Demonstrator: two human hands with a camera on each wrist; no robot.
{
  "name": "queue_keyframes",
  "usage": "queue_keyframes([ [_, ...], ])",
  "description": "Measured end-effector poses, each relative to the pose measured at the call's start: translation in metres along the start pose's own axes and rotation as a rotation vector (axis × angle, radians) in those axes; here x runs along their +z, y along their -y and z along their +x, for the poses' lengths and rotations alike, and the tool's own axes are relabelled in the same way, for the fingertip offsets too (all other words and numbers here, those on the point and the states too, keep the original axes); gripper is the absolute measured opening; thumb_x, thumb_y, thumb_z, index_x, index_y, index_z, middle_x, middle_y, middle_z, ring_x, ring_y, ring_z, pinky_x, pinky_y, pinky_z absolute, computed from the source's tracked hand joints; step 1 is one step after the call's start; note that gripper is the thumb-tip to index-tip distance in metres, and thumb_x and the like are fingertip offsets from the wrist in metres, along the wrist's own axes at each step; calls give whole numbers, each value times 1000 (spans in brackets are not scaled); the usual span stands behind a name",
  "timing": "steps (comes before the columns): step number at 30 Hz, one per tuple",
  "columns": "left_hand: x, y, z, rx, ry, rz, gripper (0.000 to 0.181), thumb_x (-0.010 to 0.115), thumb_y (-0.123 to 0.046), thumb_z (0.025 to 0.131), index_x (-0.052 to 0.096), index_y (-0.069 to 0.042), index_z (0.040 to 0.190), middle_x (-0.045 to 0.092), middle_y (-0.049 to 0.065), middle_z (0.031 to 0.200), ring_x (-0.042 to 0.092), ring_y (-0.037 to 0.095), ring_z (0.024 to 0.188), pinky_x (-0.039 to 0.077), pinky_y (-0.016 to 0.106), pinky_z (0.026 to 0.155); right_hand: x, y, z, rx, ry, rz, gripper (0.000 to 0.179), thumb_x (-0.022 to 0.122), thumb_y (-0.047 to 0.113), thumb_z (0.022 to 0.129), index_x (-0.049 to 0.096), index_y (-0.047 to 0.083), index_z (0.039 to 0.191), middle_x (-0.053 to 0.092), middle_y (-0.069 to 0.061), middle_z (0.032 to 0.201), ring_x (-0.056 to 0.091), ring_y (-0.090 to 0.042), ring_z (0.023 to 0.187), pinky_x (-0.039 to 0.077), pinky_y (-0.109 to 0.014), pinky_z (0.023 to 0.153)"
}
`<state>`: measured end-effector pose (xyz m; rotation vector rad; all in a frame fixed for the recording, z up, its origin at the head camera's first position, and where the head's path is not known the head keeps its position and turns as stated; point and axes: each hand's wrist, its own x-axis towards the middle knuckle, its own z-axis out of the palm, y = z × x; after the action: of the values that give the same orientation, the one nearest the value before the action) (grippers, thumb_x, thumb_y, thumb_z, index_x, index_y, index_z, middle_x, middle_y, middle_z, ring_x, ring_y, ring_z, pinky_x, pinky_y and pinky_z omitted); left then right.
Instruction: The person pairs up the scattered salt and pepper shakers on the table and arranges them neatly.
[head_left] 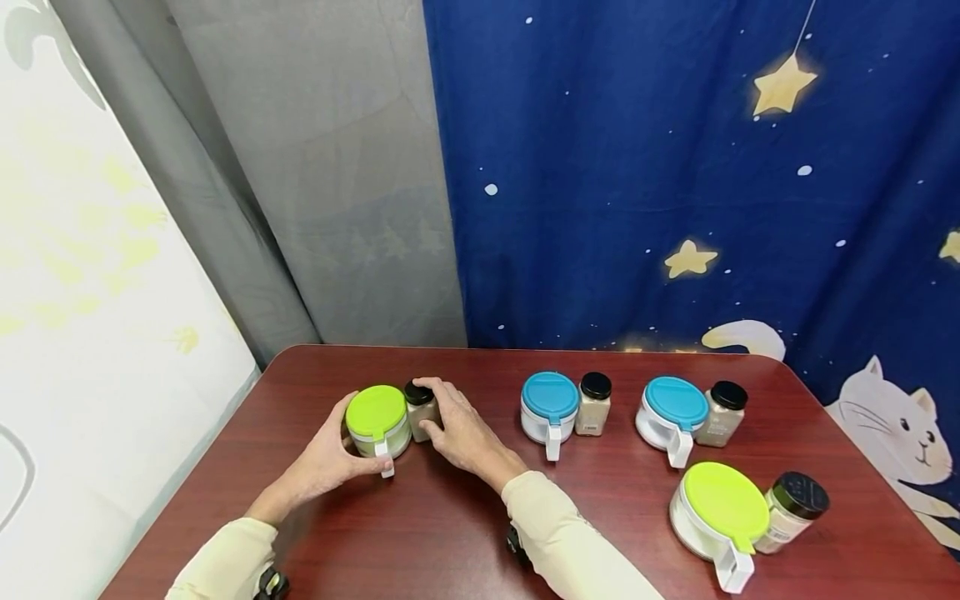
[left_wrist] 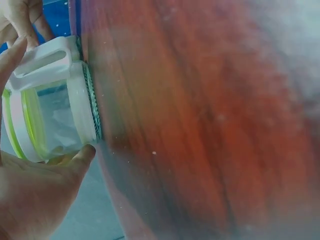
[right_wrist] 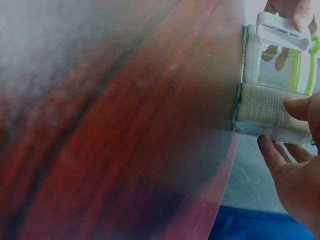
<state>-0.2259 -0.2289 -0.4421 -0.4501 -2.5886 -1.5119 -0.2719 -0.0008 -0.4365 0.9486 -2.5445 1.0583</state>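
At the table's far left stands a glass seasoning jar (head_left: 377,408) with a lime-green lid and white handle. My left hand (head_left: 322,457) holds it, fingers round its left side and thumb at the handle. Close against the jar's right side is a square spice bottle (head_left: 422,423) with a black cap and pale contents. My right hand (head_left: 467,435) grips this bottle, the thumb on its near face and the fingers on the far side. In the right wrist view the label print on the spice bottle (right_wrist: 262,107) shows, with its base at the tabletop.
Two blue-lidded jars (head_left: 550,400) (head_left: 677,404) stand right of centre at the back, each beside a black-capped bottle (head_left: 593,408) (head_left: 722,417). Nearer, at the right, a larger green-lidded jar (head_left: 723,504) stands beside another bottle (head_left: 795,508). Curtains (head_left: 600,167) hang behind the reddish-brown table (head_left: 435,533).
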Motion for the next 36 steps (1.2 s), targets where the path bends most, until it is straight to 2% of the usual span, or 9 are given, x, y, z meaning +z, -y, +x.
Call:
queue_keyframes([
  [7,-3,-12,-1,9,-5,27,105,87,-28,56,22,-3,135,42,9,122,49,24,104,41,42,85,1,1,-2,-65,-48,77,60,66,8,83,38,24,134,44,7,123,44,-4,103,41,-20,83],
  [15,0,2,-1,-17,-68,89,106,86,-40,51,26,-11,133,44,3,120,51,16,102,42,33,85,-3,2,-5,-131,-99,109,61,69,6,80,43,23,133,43,9,126,42,-3,108,43,-17,79],
  [20,2,1,-2,-39,-82,80,106,86,-42,50,27,-14,132,44,-1,119,50,12,103,42,33,86,-8,6,-7,-152,-101,116,60,69,8,80,43,24,132,44,9,125,43,-3,106,45,-19,77],
  [25,3,-6,-9,-40,-79,87,107,86,-44,48,27,-16,132,45,-3,118,50,9,102,42,34,87,-14,11,-15,-142,-85,126,59,68,12,82,43,24,133,44,10,125,43,-3,104,46,-22,76],
  [28,6,-12,-14,-38,-82,96,107,86,-46,47,28,-18,133,47,-4,117,50,8,101,43,34,85,-19,14,-24,-123,-76,177,59,68,12,81,43,24,134,45,10,126,45,-3,105,47,-22,76],
  [32,14,-24,-23,-47,-78,82,108,87,-45,45,28,-20,132,48,-5,115,51,8,99,43,33,84,-27,18,-37,-111,-74,233,59,69,11,81,44,22,133,46,9,125,48,-5,106,47,-20,76],
  [36,24,-39,-30,-56,-72,54,108,88,-45,43,30,-21,130,49,-6,114,53,7,97,43,32,85,-38,22,-51,-108,-86,238,59,70,11,80,46,21,132,48,8,123,49,-6,104,46,-19,75],
])
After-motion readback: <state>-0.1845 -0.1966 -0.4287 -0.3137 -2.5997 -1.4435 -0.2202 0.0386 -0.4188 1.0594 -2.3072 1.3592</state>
